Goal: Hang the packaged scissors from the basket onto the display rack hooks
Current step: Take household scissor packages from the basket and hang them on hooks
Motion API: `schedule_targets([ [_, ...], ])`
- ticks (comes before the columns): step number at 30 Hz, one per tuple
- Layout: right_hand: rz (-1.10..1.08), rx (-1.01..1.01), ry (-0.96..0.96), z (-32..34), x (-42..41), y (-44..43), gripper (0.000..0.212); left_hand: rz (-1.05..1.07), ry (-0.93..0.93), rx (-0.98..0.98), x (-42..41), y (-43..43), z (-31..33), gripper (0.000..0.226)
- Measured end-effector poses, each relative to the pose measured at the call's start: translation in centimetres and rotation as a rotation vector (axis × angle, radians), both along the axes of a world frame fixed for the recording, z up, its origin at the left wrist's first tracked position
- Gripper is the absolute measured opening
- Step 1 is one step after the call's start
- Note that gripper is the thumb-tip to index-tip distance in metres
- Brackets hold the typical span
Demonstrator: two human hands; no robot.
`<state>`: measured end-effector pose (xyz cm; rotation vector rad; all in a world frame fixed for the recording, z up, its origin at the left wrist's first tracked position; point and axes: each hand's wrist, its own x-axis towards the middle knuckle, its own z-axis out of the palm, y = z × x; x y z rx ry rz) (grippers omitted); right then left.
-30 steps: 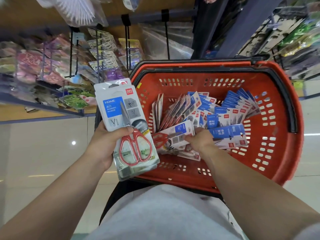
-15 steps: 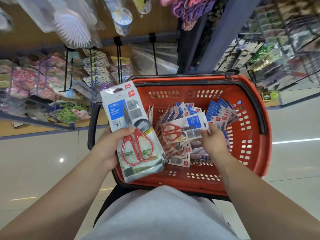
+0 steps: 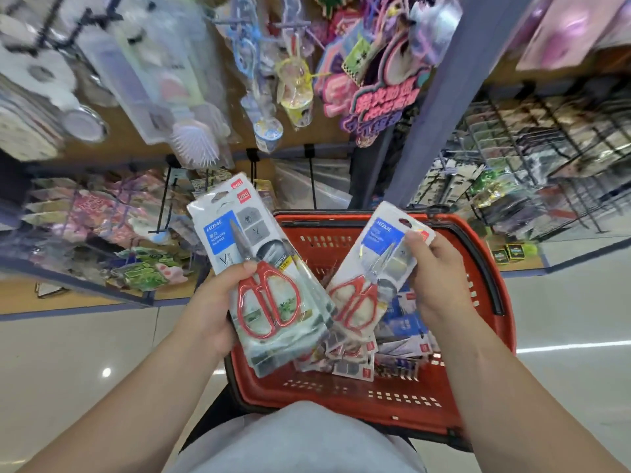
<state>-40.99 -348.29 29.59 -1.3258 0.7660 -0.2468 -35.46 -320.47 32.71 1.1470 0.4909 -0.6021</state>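
My left hand grips a stack of packaged red-handled scissors, thumb across the front pack, held over the left rim of the red basket. My right hand holds a single pack of scissors by its upper right edge, lifted above the basket and tilted toward the left stack. More scissor packs lie loose inside the basket. Black display hooks stick out of the rack just beyond the basket.
The rack is crowded with hanging goods: hairbrushes, cups, colourful signs and flat packets. A blue post rises on the right, with wire shelving behind it. Shiny tiled floor lies on both sides.
My right hand lifted one pack out of the basket and turned it upright beside the left stack. The view tilted up, showing more of the rack.
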Motion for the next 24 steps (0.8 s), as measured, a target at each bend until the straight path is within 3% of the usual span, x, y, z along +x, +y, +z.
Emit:
schedule_targets([
  [10, 0.07, -0.063, -0.157, 8.5, 4.4, 11.1, 0.018, 0.021, -0.154, -0.207, 4.6, 7.4, 7.4, 0.026],
  [17, 0.017, -0.119, -0.251, 12.6, 6.9, 20.5, 0.016, -0.038, -0.237, -0.261, 6.9, 14.9, 11.7, 0.059],
  [24, -0.037, -0.184, -0.349, 16.7, 7.9, 24.5, 0.023, -0.022, -0.347, -0.387, 9.1, 18.7, 16.7, 0.045],
])
